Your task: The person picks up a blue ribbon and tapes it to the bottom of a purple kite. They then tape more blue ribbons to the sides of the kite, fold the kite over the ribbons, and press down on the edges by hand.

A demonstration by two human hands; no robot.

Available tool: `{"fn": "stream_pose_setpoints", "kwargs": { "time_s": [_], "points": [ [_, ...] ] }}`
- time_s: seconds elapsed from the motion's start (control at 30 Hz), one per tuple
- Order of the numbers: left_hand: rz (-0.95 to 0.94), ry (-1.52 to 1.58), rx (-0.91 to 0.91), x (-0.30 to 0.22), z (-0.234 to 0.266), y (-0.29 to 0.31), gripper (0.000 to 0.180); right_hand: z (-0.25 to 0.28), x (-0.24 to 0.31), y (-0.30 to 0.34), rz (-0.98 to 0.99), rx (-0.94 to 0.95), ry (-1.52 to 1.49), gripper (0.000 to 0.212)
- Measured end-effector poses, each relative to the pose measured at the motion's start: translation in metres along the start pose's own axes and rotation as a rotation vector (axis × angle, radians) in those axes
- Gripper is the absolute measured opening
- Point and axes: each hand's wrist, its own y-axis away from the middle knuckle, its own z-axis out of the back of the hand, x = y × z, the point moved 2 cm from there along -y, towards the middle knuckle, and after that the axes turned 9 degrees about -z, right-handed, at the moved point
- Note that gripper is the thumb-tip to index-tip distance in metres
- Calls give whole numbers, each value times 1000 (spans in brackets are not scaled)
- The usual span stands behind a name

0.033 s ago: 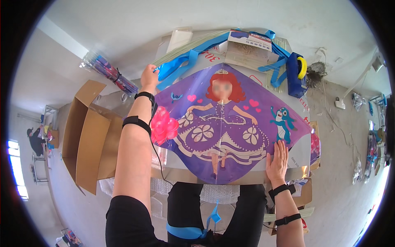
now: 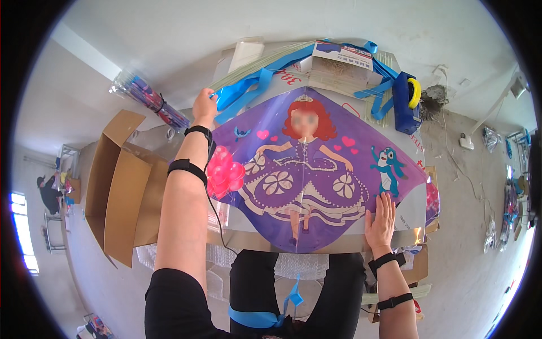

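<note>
A purple diamond-shaped kite sheet (image 2: pixel 333 150), printed with a red-haired princess figure and a blue rabbit-like animal, lies spread out in front of me. At its far left, my left hand (image 2: pixel 205 106) is closed with the fingertips pinching the end of a shiny blue ribbon (image 2: pixel 228 97). That ribbon runs off to the right along the far side of the table. My right hand (image 2: pixel 381 223) rests flat, fingers stretched, on the sheet's lower right edge just below the animal print. Pink balloon shapes (image 2: pixel 224 172) show beside my left forearm.
An open cardboard box (image 2: pixel 121 186) stands at the left, near a bundle of wrapped rolls (image 2: pixel 149 100). Along the back lie thin pale rods (image 2: pixel 254 65), a small carton (image 2: pixel 342 55) and a blue tape dispenser (image 2: pixel 405 110) with yellow tape. A person (image 2: pixel 49 193) is far left.
</note>
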Motion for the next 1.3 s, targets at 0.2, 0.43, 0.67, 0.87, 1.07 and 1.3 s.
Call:
{"fn": "stream_pose_setpoints", "kwargs": {
  "time_s": [0.2,0.43,0.67,0.87,1.07,1.3],
  "points": [
    [189,250,124,-28,15,-14,21,1,-1,0,-1,-13,-5,47],
    [-118,89,-66,-40,34,-40,22,0,2,0,1,-19,-27,47],
    [-44,204,78,-90,56,-63,20,-1,-3,1,5,-37,-48,47],
    [-88,273,31,-155,86,-86,22,2,-5,2,-5,-34,-57,47],
    [197,875,56,-173,102,-114,35,0,-7,3,-5,-47,-77,47],
    [57,1015,32,-207,133,-128,30,3,-6,4,-4,-50,-110,47]
  ]
}}
